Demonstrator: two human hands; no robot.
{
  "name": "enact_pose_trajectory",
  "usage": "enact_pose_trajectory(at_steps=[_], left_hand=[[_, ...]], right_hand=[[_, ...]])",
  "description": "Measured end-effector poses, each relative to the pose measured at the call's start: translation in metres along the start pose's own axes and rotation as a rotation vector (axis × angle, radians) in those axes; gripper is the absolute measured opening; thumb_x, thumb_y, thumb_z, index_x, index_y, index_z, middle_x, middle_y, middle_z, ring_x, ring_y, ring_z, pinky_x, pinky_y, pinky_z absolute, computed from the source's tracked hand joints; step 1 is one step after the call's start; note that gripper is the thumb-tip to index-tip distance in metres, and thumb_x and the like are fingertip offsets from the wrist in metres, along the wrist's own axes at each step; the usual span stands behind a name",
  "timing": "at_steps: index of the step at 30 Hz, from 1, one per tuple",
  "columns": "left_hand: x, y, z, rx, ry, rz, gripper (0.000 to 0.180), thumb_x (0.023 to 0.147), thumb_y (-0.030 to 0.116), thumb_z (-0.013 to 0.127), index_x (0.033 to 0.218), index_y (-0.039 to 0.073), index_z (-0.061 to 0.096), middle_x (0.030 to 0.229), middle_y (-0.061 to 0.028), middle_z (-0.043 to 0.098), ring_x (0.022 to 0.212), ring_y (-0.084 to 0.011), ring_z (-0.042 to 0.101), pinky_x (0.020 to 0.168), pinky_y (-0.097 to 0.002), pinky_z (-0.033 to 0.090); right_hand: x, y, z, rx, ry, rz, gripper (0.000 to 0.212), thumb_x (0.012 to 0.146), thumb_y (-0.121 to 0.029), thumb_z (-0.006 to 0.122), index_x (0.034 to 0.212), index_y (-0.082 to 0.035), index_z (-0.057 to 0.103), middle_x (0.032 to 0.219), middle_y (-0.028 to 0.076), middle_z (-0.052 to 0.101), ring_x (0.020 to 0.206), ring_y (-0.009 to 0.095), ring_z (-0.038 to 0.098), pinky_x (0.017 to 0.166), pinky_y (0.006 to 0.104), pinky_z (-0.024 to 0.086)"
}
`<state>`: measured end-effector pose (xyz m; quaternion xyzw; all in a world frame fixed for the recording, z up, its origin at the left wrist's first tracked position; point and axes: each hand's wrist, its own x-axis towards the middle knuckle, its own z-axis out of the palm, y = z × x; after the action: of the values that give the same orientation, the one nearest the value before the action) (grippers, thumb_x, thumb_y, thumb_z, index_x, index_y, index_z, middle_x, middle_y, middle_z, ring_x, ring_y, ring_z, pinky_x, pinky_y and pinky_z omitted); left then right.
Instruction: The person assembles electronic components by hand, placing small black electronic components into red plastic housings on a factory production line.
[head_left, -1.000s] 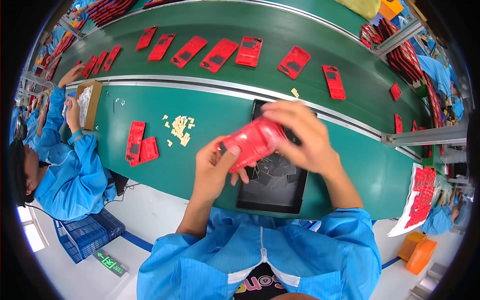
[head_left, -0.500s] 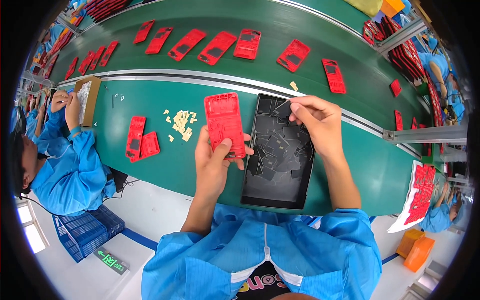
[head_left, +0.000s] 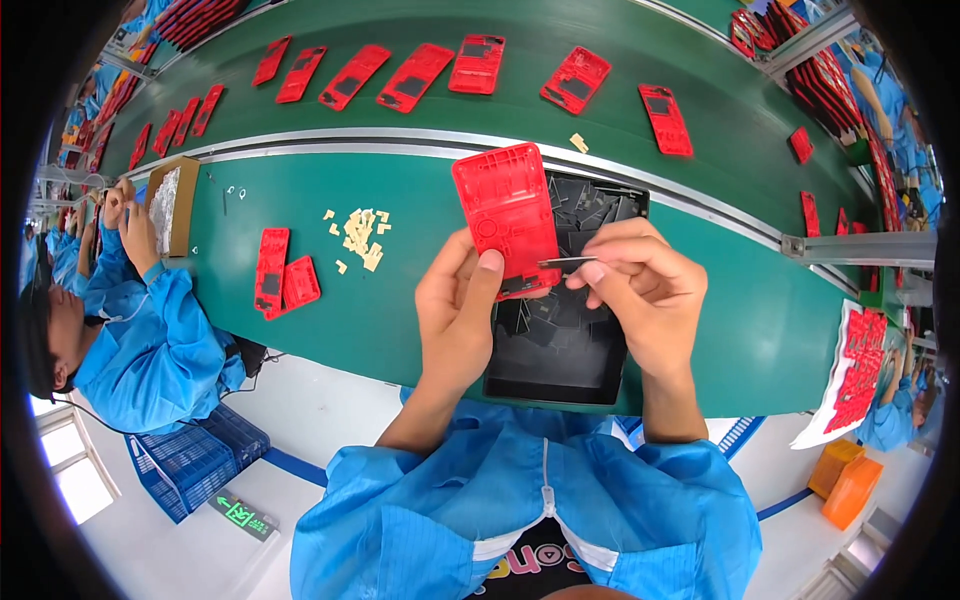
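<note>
The left hand [head_left: 455, 315] has its fingers clamped on a red shell [head_left: 505, 205], raised over the left edge of a black tray [head_left: 558, 388]; its long axis runs near to far, far end leaning left, hollow face toward the wearer; the right hand [head_left: 652, 300] pinches a thin dark piece [head_left: 566, 262], pointing left by the shell's right edge, contact unclear; green bench [head_left: 745, 320] stretches right of the tray.

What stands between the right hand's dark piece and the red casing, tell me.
Nothing visible. The dark piece, pinched in the right hand, overlaps the red casing at its lower right in view; whether they touch is unclear. The left hand grips the casing's left side.
</note>
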<state>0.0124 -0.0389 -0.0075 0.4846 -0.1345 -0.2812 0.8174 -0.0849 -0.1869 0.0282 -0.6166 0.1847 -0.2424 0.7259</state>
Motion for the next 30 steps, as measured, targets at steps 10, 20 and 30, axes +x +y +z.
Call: enact_pose_trajectory(at_steps=[10, 20, 30], left_hand=[[-0.009, 0.001, 0.005, 0.065, -0.095, 0.043, 0.035, 0.107, 0.010, 0.053, 0.136, -0.010, 0.052, 0.124, -0.0178, 0.069, 0.109, -0.0199, 0.069, 0.091, -0.0336, 0.059], [-0.008, 0.004, 0.012, 0.090, -0.067, 0.024, 0.034, 0.107, 0.010, 0.055, 0.134, -0.011, 0.055, 0.121, -0.0159, 0.070, 0.107, -0.0167, 0.068, 0.090, -0.0297, 0.057], [-0.009, 0.002, 0.009, 0.054, -0.045, -0.003, 0.032, 0.106, 0.002, 0.051, 0.135, -0.011, 0.053, 0.117, -0.0162, 0.070, 0.104, -0.0163, 0.069, 0.088, -0.0342, 0.062]], right_hand=[[-0.007, 0.006, -0.002, -0.091, -0.025, 0.019, 0.015, 0.091, 0.007, 0.073, 0.105, 0.004, 0.073, 0.090, 0.006, 0.067, 0.068, 0.007, 0.064, 0.059, 0.0196, 0.050], [-0.007, 0.003, 0.001, -0.080, 0.037, 0.052, 0.018, 0.092, 0.006, 0.073, 0.110, 0.003, 0.074, 0.090, 0.006, 0.067, 0.071, 0.007, 0.065, 0.060, 0.0196, 0.051], [-0.007, 0.018, 0.004, -0.454, 0.016, -0.313, 0.028, 0.086, 0.011, 0.076, 0.113, 0.004, 0.075, 0.094, 0.009, 0.063, 0.067, 0.007, 0.059, 0.058, 0.0217, 0.045]])
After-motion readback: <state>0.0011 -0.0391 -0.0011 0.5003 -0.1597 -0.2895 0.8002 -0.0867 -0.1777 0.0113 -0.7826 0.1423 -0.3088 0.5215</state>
